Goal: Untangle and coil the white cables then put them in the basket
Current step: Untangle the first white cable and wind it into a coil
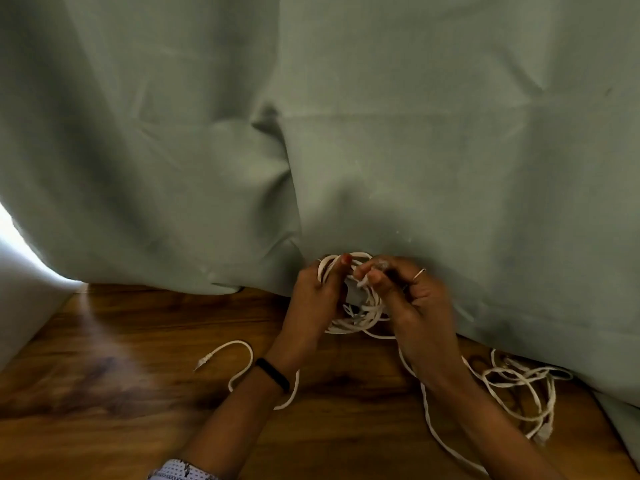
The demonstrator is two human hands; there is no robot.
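Note:
A coil of white cable is held up between both hands just above the wooden table. My left hand grips the coil's left side, loops running over its fingers. My right hand pinches a strand of the same cable near the coil's top. One loose end with a plug lies on the table to the left. A tangled heap of white cable lies at the right, and a strand trails from it toward the coil. No basket is in view.
A grey-green curtain hangs right behind the hands and drapes onto the table's far edge and right side. A bright gap shows at the far left edge. A black band sits on my left wrist.

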